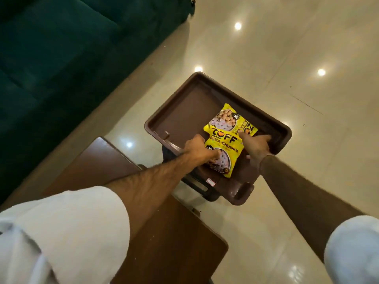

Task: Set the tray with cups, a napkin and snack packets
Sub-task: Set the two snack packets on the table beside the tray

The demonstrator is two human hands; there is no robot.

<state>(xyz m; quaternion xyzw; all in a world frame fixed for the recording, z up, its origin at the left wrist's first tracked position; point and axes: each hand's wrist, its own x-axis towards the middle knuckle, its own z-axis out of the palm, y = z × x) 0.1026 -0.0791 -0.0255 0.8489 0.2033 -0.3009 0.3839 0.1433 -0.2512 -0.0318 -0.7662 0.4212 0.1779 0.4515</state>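
Observation:
A brown plastic tray (pixel 180 111) sits on a small stand beyond the wooden table's corner. Two yellow snack packets lie in its right half: the nearer packet (pixel 227 150) reads "soya chunks", and the farther packet (pixel 229 119) is partly tucked under it. My left hand (pixel 200 149) rests on the nearer packet's left edge, fingers curled on it. My right hand (pixel 256 145) presses on the packets' right side near the tray's rim. No cups or napkin are in view.
A dark wooden table (pixel 164 232) runs under my arms. A dark green sofa (pixel 61 58) fills the upper left. Glossy cream floor tiles (pixel 287 58) surround the tray. The tray's near handle (pixel 242 193) points toward me.

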